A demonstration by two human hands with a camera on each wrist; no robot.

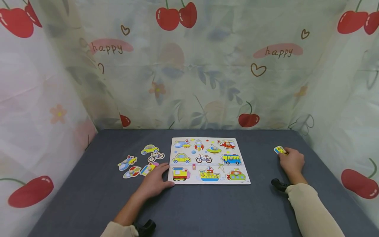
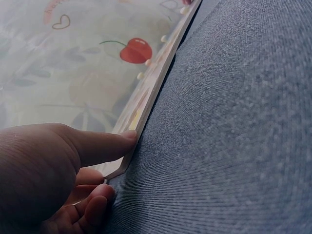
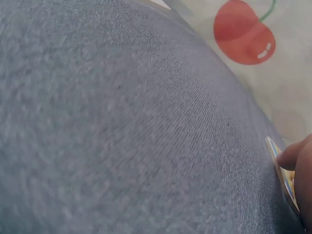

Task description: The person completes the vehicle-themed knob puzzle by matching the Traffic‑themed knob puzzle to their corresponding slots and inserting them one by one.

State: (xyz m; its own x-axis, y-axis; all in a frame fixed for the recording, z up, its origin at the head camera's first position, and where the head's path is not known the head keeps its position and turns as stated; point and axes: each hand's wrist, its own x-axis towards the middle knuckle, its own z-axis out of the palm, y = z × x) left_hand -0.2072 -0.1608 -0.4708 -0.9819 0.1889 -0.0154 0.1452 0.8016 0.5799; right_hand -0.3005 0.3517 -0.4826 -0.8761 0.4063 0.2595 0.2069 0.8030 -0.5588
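Note:
A white puzzle board (image 1: 193, 166) with pictures of vehicles lies flat on the table. My left hand (image 1: 154, 183) grips its near left corner, and in the left wrist view the thumb (image 2: 109, 146) lies along the edge with the other fingers curled round the corner. Off to the right, my right hand (image 1: 292, 163) pinches a small yellow-and-blue puzzle piece (image 1: 279, 150), partly covered by the fingers. That piece (image 3: 278, 163) sits tilted close over the cloth in the right wrist view.
Left of the board lie several loose puzzle pieces: a car (image 1: 149, 149), a bicycle (image 1: 156, 157), an airplane (image 1: 127, 163), a rocket (image 1: 132, 172) and a train (image 1: 149, 168) beside the left hand. Dark grey cloth covers the table (image 1: 207, 210). Cherry-printed curtains (image 1: 189, 75) stand behind and at both sides.

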